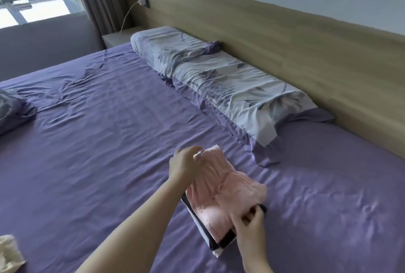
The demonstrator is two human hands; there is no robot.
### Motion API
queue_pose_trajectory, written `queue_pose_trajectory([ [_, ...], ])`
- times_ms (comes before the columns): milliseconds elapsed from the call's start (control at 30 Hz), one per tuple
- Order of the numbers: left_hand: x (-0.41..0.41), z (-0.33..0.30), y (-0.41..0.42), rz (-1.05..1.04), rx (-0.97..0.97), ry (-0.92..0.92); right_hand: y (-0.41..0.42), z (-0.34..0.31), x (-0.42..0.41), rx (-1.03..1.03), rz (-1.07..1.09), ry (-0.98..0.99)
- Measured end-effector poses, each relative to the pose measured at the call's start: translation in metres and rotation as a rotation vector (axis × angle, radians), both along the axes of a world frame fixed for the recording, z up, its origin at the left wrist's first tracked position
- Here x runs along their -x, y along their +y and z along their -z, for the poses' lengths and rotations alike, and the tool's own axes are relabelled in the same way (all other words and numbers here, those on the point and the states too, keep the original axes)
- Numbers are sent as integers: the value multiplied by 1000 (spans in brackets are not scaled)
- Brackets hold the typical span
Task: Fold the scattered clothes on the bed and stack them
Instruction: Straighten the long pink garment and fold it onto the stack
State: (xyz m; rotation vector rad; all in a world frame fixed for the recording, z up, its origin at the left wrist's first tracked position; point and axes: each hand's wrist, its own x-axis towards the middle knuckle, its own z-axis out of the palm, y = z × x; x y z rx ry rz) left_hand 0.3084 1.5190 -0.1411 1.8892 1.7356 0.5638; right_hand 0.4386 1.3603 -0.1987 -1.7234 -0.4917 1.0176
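Resting at about five o'clock in the view, the folded pink garment (221, 193) lies on top of a dark-and-white striped piece (215, 245), the two making one small stack on the purple sheet (109, 141). The left hand (186, 164), at the stack's eleven o'clock edge, lies loosely curled against the pink cloth; whether its fingertips pinch the fabric I cannot tell. The right hand (249, 224), at the stack's five o'clock corner, has its fingers drawn together on the pink hem, probably to square the top piece over the one beneath so the pile stays neat. Placing one hand at each end likely keeps the soft pleats from sliding. Outward from there, two patterned pillows (230, 88) line the wooden headboard (306, 49) toward one o'clock, and one more cushion (11, 108) sits at nine o'clock. One pale crumpled garment (9, 253) waits at the seven o'clock corner, seemingly still unfolded, so the job looks nearly but not wholly finished.
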Motion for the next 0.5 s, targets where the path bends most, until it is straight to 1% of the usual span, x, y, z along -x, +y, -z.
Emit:
queue_pose_trajectory([
  [33, -3, 7, -2, 46, -132, 145, 0, 3, -1, 41, -44, -186],
  [67, -6, 15, -7, 123, -253, 238, -1, 6, -2, 93, -97, -432],
  [100, -10, 22, -13, 223, -357, 291, -2, 6, -3, 114, -142, -676],
  [133, -12, 32, -20, 324, -456, 324, -3, 8, -2, 68, -157, -880],
  [167, -13, 44, -26, 411, -534, 360, -3, 7, 1, -10, -160, -1003],
  [200, -13, 54, -30, 462, -541, 416, -3, 5, 5, -64, -178, -1089],
  [233, -12, 62, -34, 480, -454, 491, -1, 3, 8, -74, -241, -1112],
  [267, -8, 69, -36, 480, -322, 560, 2, 6, 10, -56, -317, -1117],
  [333, 3, 87, -34, 452, -72, 590, 8, 10, 14, 29, -432, -1132],
  [367, 8, 92, -32, 430, 7, 584, 9, 11, 16, 98, -494, -1117],
  [500, 19, 99, -21, 444, 165, 613, 5, 13, 24, 348, -728, -1045],
])
